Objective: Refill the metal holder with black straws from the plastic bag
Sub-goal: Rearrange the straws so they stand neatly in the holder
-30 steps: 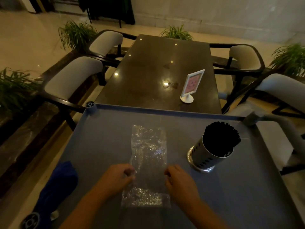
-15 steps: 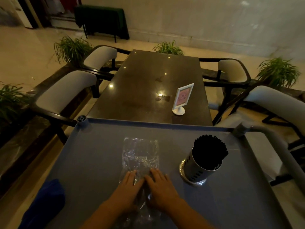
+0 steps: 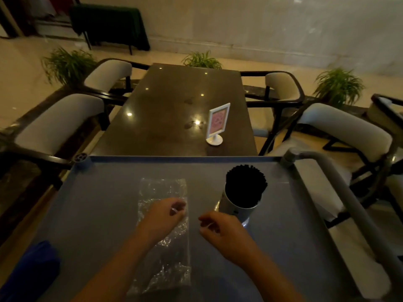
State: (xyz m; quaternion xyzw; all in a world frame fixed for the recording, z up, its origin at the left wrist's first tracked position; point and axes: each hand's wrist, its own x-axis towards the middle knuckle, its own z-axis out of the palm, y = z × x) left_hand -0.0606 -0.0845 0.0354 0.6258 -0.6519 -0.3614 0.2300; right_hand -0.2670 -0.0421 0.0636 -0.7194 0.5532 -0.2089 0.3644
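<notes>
Main risk is the holder point(image 3: 236, 207). It stands at 2 o'clock on the surface point(image 3: 98, 203), packed w/ straws point(image 3: 245, 182) that fan out above the rim, so it's prob. top-heavy. The right hand point(image 3: 222, 233) sits just beside its base, and a careless flick toward 1 o'clock could knock it over and spill the lot.

Second risk is the bag point(image 3: 162, 190). It lies flat mid-surface, running 12 to 6, and it's thin, slick film. A tug from one side could make it slide or crumple rather than open. Any black straw left inside would be easy to miss in this dim light. It looks empty, though I can't be certain.

Left hand point(image 3: 162, 216) rests on the bag approx. at its middle. Its fingers point(image 3: 177, 207) are curled tight and pinch the film near the bag's 3 o'clock edge. The right hand is off the bag, btwn bag and holder. Its fingers point(image 3: 206, 223) are loosely curled, hold nothing and touch neither one.

A blue cloth point(image 3: 32, 269) lies at the 8 o'clock corner, well apart from all this.
</notes>
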